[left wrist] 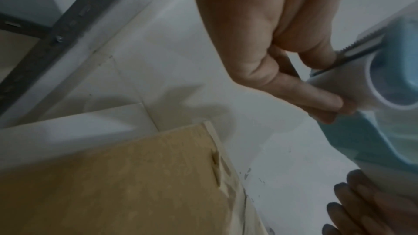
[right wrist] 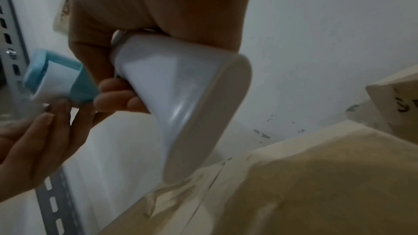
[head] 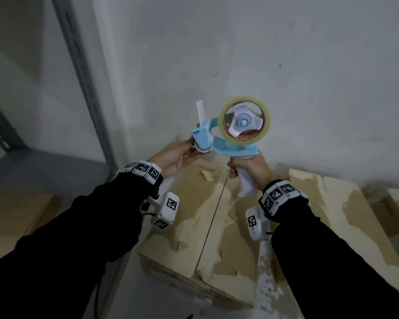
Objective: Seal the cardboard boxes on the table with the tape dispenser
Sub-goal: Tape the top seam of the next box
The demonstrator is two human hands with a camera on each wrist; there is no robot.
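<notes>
A light blue tape dispenser (head: 230, 148) with a clear tape roll (head: 244, 120) is held up in front of the white wall, above a cardboard box (head: 189, 217). My right hand (head: 242, 166) grips its white handle (right wrist: 181, 96). My left hand (head: 191, 146) pinches the dispenser's front end: thumb by the serrated blade (left wrist: 353, 49), fingers (left wrist: 316, 96) under the white roller (left wrist: 353, 88). The box's top flaps are closed and meet at a centre seam (head: 212, 217). Its surface is torn and peeled in pale patches.
A second cardboard box (head: 346, 217) lies close to the right of the first, and a smaller one (head: 396, 208) beyond it. Another box (head: 14, 210) sits at the left. A slotted grey metal upright (head: 78, 65) runs up the wall on the left.
</notes>
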